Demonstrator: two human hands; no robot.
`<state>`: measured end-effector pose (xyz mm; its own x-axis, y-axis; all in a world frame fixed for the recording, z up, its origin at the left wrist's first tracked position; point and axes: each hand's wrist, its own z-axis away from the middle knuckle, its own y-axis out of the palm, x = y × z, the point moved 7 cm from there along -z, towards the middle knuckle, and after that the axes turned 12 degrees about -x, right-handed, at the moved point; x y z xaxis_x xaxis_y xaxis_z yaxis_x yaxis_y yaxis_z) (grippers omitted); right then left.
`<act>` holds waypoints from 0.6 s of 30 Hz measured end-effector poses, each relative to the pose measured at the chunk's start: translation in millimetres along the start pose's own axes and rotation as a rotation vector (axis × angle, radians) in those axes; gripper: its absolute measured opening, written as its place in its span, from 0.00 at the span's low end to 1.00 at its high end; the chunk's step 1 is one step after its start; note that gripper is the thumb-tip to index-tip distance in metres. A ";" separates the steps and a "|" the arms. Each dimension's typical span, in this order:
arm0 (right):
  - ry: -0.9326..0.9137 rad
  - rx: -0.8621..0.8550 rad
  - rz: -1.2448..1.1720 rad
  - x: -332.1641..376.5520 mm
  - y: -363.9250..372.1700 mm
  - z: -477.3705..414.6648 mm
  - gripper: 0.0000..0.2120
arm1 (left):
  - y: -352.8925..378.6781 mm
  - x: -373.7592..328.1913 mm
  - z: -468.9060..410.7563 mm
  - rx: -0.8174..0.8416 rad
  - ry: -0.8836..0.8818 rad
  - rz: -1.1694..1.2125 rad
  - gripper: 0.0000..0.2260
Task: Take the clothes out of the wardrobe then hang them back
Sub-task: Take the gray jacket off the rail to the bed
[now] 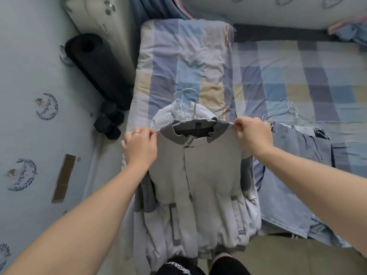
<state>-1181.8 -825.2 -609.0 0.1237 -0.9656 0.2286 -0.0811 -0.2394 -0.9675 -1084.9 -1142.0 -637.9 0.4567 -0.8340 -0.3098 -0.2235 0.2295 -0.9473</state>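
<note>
Grey jacket [198, 175] lies flat on a clothes stack at the near-left edge of the bed [297, 76], hem nearest, collar far. Long axis runs near-to-far. Left hand [141, 145] and right hand [252, 133] each pinch a shoulder at the ends of the wire hanger [193, 116]. Hook points to the far edge, over the folded quilt [184, 56]. Blue clothes [297, 139] on hangers lie just right. Judged: clothes are out, hanging back not started; wardrobe not in view.

Single head-worn wide-angle view, facing steeply down, close above jacket [208, 165] on bed [288, 76]
</note>
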 end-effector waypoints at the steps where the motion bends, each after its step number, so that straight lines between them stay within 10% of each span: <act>1: 0.032 0.022 -0.019 -2.7 16.3 -9.1 0.09 | 15.6 1.3 -9.5 0.015 -0.021 0.011 0.14; 8: 0.138 0.368 -0.183 -11.9 147.1 -27.9 0.33 | 124.4 6.5 -27.7 0.214 -0.191 0.199 0.25; 18: 0.194 0.457 -0.174 -4.1 130.9 55.3 0.32 | 127.9 -17.7 45.4 0.430 0.063 0.052 0.31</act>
<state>-1138.2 -847.0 -742.6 -0.0925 -0.9268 0.3640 0.3696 -0.3714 -0.8517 -1082.5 -1075.1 -757.3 0.3976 -0.8420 -0.3647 0.1402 0.4485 -0.8827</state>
